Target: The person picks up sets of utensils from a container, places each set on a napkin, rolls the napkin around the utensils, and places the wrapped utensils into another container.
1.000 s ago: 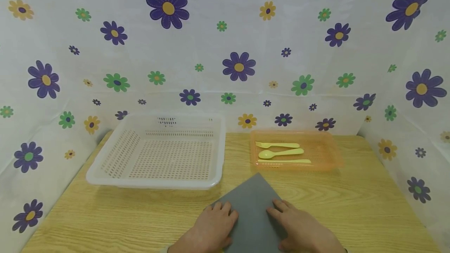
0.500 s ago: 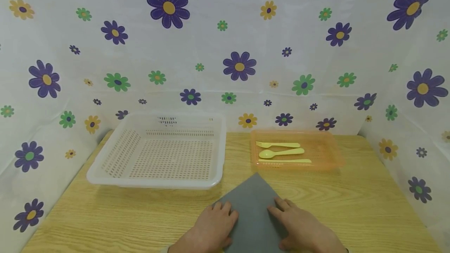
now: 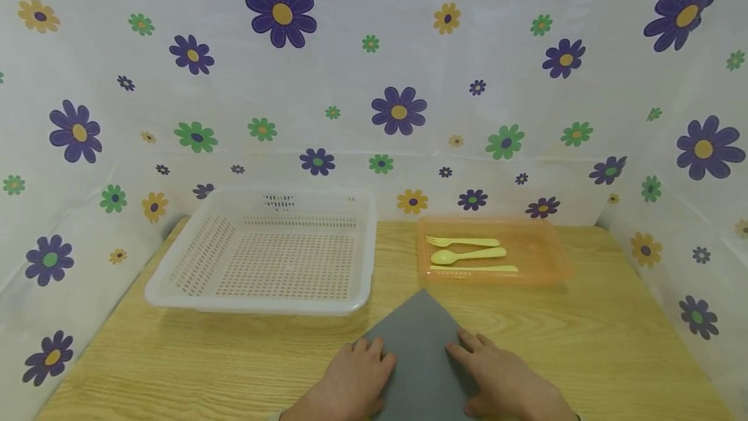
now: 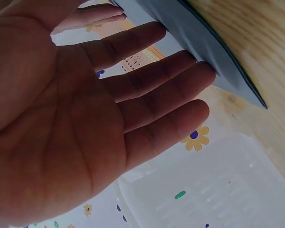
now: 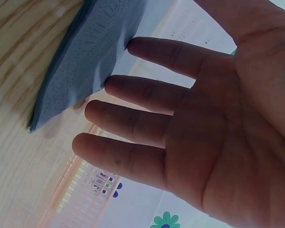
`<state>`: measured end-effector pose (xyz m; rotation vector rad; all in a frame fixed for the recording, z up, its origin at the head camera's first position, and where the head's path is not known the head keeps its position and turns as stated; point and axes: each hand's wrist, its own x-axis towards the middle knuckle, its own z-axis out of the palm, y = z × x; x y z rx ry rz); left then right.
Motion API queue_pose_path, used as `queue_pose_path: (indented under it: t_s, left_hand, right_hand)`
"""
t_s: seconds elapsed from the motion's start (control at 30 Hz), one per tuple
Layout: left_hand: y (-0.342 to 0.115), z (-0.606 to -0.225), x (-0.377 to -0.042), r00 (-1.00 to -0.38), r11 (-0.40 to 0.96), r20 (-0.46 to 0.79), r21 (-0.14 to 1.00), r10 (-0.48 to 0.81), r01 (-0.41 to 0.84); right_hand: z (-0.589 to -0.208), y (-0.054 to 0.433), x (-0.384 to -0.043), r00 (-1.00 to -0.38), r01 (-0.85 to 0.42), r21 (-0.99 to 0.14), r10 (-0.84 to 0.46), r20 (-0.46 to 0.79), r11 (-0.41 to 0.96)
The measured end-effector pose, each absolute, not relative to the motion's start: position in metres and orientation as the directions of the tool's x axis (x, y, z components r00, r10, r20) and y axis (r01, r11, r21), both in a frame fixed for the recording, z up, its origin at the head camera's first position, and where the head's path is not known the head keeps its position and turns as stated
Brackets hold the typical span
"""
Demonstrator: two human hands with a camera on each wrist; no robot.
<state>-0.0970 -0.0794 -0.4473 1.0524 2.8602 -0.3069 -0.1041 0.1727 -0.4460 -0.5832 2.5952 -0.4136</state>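
Note:
A grey folded napkin (image 3: 417, 349) lies at the near middle of the table, one corner pointing away from me. My left hand (image 3: 353, 379) is at its left edge, with fingertips touching the upper face. On the opposite edge my right hand (image 3: 502, 375) touches it with its fingertips. In the left wrist view the fingers (image 4: 156, 90) are nearly straight against the napkin (image 4: 204, 42). Straight fingers (image 5: 133, 90) also show in the right wrist view, where the napkin (image 5: 95, 57) has small embossed dots and layered edges.
A white perforated basket (image 3: 257, 306) stands at the back left. At the back right, an orange tray (image 3: 537, 249) holds a yellow fork (image 3: 467, 242), a spoon (image 3: 467, 255) and a knife (image 3: 479, 269). Flower-printed sheeting (image 3: 327, 70) encloses the table's (image 3: 613, 343) back and sides.
The napkin's far corner has shifted slightly left, turning a little between the hands. Both hands stay at its edges, nearly still.

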Motion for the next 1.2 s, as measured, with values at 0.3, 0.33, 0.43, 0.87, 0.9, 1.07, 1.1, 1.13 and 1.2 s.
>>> queue_pose_path:
  t_s: [0.3, 0.33, 0.43, 0.87, 0.9, 1.07, 1.1, 1.13, 1.2]
  left_hand:
    - [-0.0797, -0.4475, -0.0949, -0.763, 0.748, -0.125, -0.152, 0.634, 0.647]
    - [-0.0793, -0.4479, -0.0946, -0.764, 0.749, -0.128, -0.151, 0.632, 0.645]
    - [-0.0782, -0.4483, -0.0935, -0.775, 0.760, -0.124, -0.149, 0.620, 0.632]
    - [-0.0759, -0.4482, -0.0923, -0.789, 0.785, -0.169, -0.105, 0.591, 0.611]
    - [-0.0757, -0.4484, -0.0921, -0.789, 0.786, -0.173, -0.102, 0.590, 0.610]
    - [-0.0758, -0.4482, -0.0915, -0.789, 0.786, -0.169, -0.104, 0.590, 0.610]
    - [-0.0758, -0.4483, -0.0913, -0.790, 0.785, -0.166, -0.107, 0.590, 0.610]
    - [-0.0758, -0.4484, -0.0913, -0.790, 0.785, -0.166, -0.109, 0.590, 0.609]
    - [-0.0757, -0.4484, -0.0914, -0.790, 0.786, -0.174, -0.107, 0.587, 0.608]
  right_hand:
    - [-0.4470, 0.1734, -0.1047, -0.816, -0.320, -0.374, -0.454, -0.358, 0.871]
    - [-0.4473, 0.1736, -0.1047, -0.818, -0.321, -0.373, -0.453, -0.353, 0.870]
    - [-0.4479, 0.1742, -0.1049, -0.825, -0.323, -0.374, -0.452, -0.340, 0.870]
    - [-0.4468, 0.1741, -0.1078, -0.835, -0.295, -0.359, -0.422, -0.353, 0.885]
    - [-0.4468, 0.1742, -0.1079, -0.834, -0.294, -0.359, -0.422, -0.355, 0.886]
    - [-0.4470, 0.1748, -0.1083, -0.831, -0.298, -0.363, -0.427, -0.356, 0.883]
    - [-0.4471, 0.1749, -0.1083, -0.831, -0.300, -0.365, -0.430, -0.354, 0.881]
    - [-0.4471, 0.1750, -0.1082, -0.831, -0.302, -0.367, -0.432, -0.352, 0.880]
    - [-0.4471, 0.1750, -0.1084, -0.830, -0.303, -0.369, -0.434, -0.351, 0.879]
